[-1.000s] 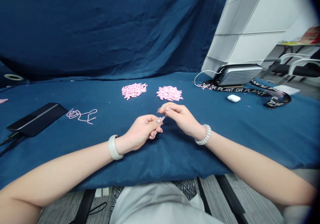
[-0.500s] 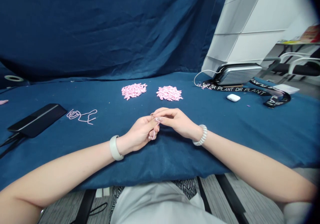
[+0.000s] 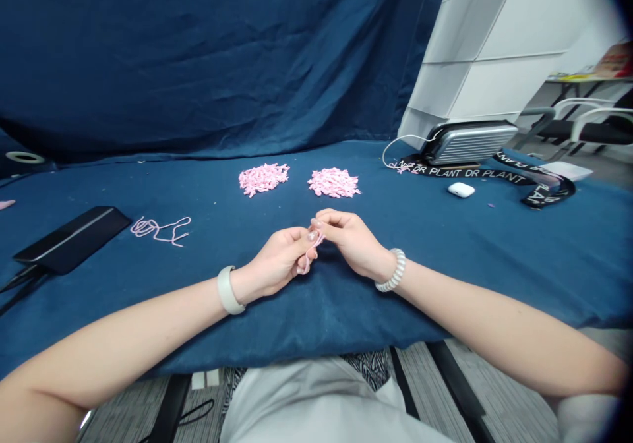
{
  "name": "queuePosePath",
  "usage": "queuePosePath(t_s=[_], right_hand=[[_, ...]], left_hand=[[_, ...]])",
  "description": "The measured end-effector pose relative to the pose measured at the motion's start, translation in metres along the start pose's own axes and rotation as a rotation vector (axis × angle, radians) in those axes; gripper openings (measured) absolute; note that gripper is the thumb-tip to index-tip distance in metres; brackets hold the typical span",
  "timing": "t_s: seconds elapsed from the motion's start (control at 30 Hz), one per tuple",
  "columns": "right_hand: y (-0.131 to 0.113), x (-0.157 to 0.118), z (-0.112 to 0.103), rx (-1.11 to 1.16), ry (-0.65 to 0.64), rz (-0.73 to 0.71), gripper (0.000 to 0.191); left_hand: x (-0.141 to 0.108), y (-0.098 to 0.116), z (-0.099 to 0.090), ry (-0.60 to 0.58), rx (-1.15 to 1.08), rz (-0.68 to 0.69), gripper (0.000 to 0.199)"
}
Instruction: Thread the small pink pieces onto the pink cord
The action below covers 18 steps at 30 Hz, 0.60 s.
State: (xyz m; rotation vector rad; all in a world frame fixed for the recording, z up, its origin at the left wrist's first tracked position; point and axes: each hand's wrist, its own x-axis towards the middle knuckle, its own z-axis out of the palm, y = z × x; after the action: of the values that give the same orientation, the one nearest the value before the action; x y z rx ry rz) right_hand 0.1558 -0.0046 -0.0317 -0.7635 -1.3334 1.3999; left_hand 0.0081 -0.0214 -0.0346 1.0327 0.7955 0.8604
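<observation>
My left hand [image 3: 285, 256] pinches a thin pink string [image 3: 311, 252] between thumb and fingers. A short length of it hangs in a curve over the curled fingers. My right hand [image 3: 353, 240] is closed at the fingertips on the same string, touching or nearly touching the left fingertips. Both hands are above the near part of the cloth. Beyond them lie two heaps of small pink pieces, a left heap [image 3: 263, 179] and a right heap [image 3: 333, 183]. Off to the left, a loose tangle of pink string [image 3: 157, 227] rests on the cloth.
Blue cloth [image 3: 222, 225] covers the table and hangs behind it. A black power bank [image 3: 74, 238] with cables lies at left. At right are a silver ribbed case [image 3: 472, 145], a black lettered strap [image 3: 455, 174] and a white earbud case [image 3: 461, 190].
My right fingers have drawn in from spread over the left hand to a pinch slightly right of the left fingertips. More of the string shows between the hands.
</observation>
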Motion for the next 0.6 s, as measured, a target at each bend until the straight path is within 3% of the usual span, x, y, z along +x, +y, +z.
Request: queuePosePath(t_s=[0.2, 0.3, 0.4, 0.5, 0.6], right_hand=[[0.002, 0.006, -0.008, -0.007, 0.022, 0.08, 0.027], [-0.003, 0.008, -0.017, -0.114, -0.013, -0.032, 0.025], [-0.009, 0.007, -0.021, -0.249, -0.141, -0.147, 0.02], [-0.008, 0.006, -0.02, -0.248, -0.227, -0.145, 0.016], [-0.002, 0.005, -0.015, -0.22, -0.211, -0.131, 0.014]], left_hand=[[-0.001, -0.001, 0.0, 0.046, 0.003, 0.039, 0.03], [-0.001, -0.001, 0.0, 0.066, -0.02, 0.04, 0.03], [0.0, -0.002, -0.001, 0.068, -0.063, 0.035, 0.029], [0.001, -0.003, -0.002, 0.069, -0.101, 0.045, 0.027], [0.0, -0.004, -0.003, 0.065, -0.115, 0.052, 0.026]])
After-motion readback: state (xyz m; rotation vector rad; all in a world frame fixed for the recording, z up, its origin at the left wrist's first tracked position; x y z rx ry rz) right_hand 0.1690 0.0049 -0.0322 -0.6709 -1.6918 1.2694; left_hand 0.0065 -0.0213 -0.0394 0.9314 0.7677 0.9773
